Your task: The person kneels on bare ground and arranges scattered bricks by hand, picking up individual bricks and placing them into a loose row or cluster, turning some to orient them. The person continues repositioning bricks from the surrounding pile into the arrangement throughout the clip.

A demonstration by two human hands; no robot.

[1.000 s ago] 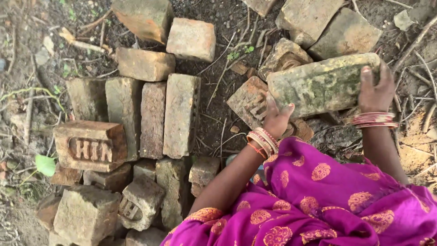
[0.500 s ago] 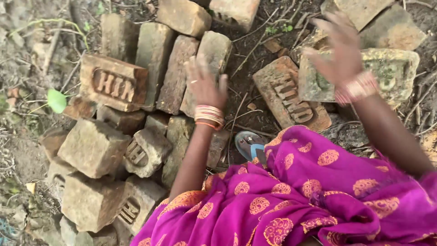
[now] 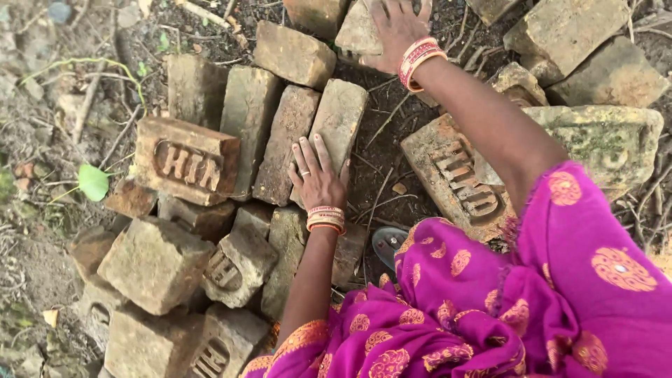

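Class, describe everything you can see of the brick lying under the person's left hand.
The brick is long, weathered and grey-brown, apparently fired clay with a rough, dirt-crusted top. It lies flat, lengthwise away from the person, as the rightmost in a row of bricks, touching its neighbour. The left hand rests open, palm down, on its near end. Dark soil borders its right side.

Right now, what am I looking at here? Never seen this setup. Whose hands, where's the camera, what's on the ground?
One camera, worn on a person's head, looks down at their own two bare hands; there is no machine. The left hand, with bangles and a ring, lies flat on an upright brick in a row of old bricks set on bare soil. The right hand reaches farther out and rests on a pale brick at the top edge. Neither hand lifts anything. A stamped brick lies flat beside the magenta patterned garment.
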